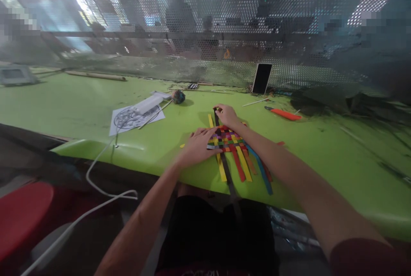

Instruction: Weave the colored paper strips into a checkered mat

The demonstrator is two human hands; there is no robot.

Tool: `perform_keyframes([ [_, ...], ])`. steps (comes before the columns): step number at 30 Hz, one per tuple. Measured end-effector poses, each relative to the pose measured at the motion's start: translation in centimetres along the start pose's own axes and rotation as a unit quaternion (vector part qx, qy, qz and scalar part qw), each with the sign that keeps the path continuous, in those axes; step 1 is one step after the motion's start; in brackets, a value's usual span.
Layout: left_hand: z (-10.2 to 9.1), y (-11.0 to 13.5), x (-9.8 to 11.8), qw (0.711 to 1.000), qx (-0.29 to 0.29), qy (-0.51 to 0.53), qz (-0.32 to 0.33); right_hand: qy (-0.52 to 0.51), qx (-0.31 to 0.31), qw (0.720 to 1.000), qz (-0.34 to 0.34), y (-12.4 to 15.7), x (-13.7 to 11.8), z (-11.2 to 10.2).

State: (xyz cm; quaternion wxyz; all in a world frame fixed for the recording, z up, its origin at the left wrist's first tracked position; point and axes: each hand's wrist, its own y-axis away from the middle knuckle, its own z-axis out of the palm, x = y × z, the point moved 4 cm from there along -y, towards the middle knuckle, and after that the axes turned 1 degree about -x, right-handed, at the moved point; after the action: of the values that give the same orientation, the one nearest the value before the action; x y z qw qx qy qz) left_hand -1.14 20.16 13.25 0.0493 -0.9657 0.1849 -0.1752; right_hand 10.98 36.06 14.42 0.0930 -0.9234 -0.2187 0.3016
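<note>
A small woven mat (pixel 229 139) of coloured strips lies on the green table in front of me. Loose ends of red, yellow, orange and blue (pixel 260 169) strips fan out towards the near edge. One long black strip (pixel 226 164) runs through the mat's left side and hangs over the table edge. My right hand (pixel 226 115) pinches the far end of that black strip, beyond the mat. My left hand (pixel 201 144) lies flat with fingers stretched out, its fingertips on the mat's left side. Part of the mat is hidden under my right forearm.
A red-handled cutter (pixel 285 114) lies to the right, and a phone (pixel 262 78) leans on the mesh screen behind. On the left are a printed sheet (pixel 136 117), a dark ball (pixel 178 96) and a white cable (pixel 93 173). A red stool (pixel 25 216) stands at lower left.
</note>
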Motion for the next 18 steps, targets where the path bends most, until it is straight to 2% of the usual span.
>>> perform_keyframes([
  [6, -0.52, -1.16, -0.42, 1.000, -0.014, -0.007, 0.018, -0.007, -0.003, 1.000, -0.001, -0.10, 0.03, 0.04],
  [13, -0.34, -1.20, -0.62, 0.999, -0.045, 0.004, 0.016, -0.026, -0.003, 1.000, 0.001, -0.26, 0.34, 0.22],
  [18, -0.59, -1.08, -0.34, 0.999, -0.042, 0.010, 0.011, -0.060, -0.014, 0.998, 0.002, -0.64, 0.43, 0.43],
])
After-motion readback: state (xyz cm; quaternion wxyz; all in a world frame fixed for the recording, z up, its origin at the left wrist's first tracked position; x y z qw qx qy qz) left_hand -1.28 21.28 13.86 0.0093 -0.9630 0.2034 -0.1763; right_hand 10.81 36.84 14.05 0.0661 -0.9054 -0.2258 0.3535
